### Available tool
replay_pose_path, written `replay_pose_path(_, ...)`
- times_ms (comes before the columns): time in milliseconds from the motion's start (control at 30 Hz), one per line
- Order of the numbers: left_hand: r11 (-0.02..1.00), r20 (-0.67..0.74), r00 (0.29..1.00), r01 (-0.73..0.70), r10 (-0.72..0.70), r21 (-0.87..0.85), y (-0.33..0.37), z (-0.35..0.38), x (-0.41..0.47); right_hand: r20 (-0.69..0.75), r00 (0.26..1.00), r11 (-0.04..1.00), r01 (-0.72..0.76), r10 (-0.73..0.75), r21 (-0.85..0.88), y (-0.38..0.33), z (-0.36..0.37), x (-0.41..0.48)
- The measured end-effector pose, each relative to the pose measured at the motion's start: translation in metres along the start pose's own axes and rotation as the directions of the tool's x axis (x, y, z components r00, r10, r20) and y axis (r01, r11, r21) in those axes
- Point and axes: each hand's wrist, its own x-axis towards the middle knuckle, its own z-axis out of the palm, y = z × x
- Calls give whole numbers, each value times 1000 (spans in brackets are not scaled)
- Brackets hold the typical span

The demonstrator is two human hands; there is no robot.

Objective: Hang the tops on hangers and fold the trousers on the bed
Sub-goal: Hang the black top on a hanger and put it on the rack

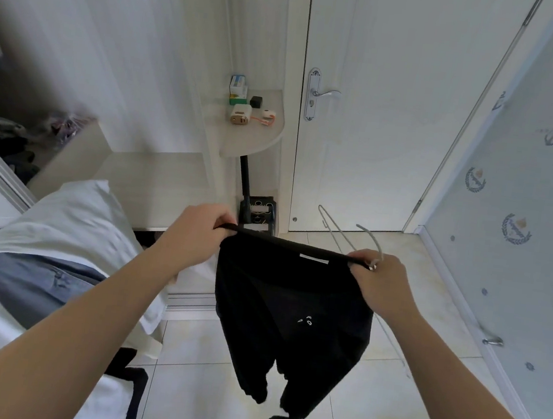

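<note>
Black garment point(291, 307) hangs at the centre of the head view, stretched by its top band between a person's two bare hands above a pale tiled floor point(213, 391). The left hand point(196, 231) pinches the left end of the band with curled fingers; the right hand point(380, 279) grips the right end with fingers curled over the fabric. The right hand also holds a thin wire hanger point(341, 237), whose hook and one arm rise behind the garment's upper edge. A white label shows inside the band, a small white mark sits on the front, and two cuffed ends dangle at the bottom, clear of the floor. Whether it is a top or trousers cannot be told for sure.

To the left lies a bed point(60, 219) with white bedding, and on it a blue-grey piece of clothing point(36, 282). A dark item point(132, 375) hangs over the bed's near edge. Behind the hands stands a shut white door point(378, 152) with a silver lever handle point(324, 94); beside it a rounded shelf point(262, 139) carries small boxes and gadgets. A wall point(533, 152) papered with anchors runs along the right.
</note>
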Motion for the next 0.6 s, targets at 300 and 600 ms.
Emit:
replay_pose_path(300, 864, -98, 991, 33, -95, -502, 25, 10, -12, 18, 996, 946, 79, -89, 313, 1, 0, -11)
replay_pose_path(600, 913, -272, 960, -46, -72, -406, 35, -14, -9, 145, 980, 739, 0, -133, 674, -13, -23, -73)
